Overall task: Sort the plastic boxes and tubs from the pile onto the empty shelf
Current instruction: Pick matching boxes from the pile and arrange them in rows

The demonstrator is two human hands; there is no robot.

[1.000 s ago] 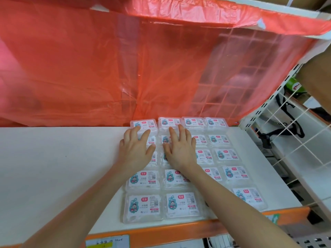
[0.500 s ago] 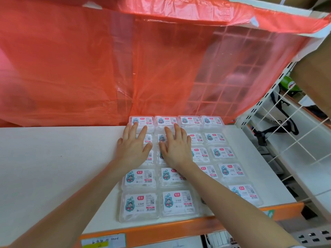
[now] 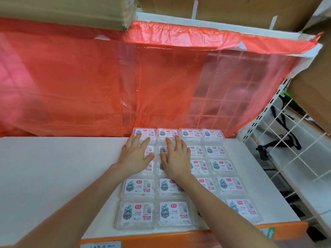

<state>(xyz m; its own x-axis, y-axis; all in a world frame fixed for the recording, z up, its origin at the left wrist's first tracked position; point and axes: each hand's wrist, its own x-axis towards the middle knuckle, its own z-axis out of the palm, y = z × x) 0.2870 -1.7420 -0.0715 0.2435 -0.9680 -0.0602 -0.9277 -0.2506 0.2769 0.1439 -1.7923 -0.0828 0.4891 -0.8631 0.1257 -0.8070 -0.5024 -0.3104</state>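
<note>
- Head view: clear flat plastic boxes w/ white printed labels lie face-up in a tight grid, four across, on the right part of the white shelf board w/ orange front lip. The back row sits against the red see-through plastic sheet.
- Left hand: palm down, fingers straight and a bit spread, resting on the far boxes of the leftmost column. It grips nothing.
- Right hand: same pose, flat on the 2nd column. Thumbs are near each other but apart. It grips nothing.
- Key relation: the boxes are directly under both palms & carry on just past the fingertips to the back row. Each box's long axis runs left-right across the shelf.
- Judgement: prob. pressing the block square. Bare board lies left of the grid, so the left hand is nearer for the next column.
- Source pile not in view.
- Also: brown cardboard cartons on the level above, white wire mesh panel at right.
</note>
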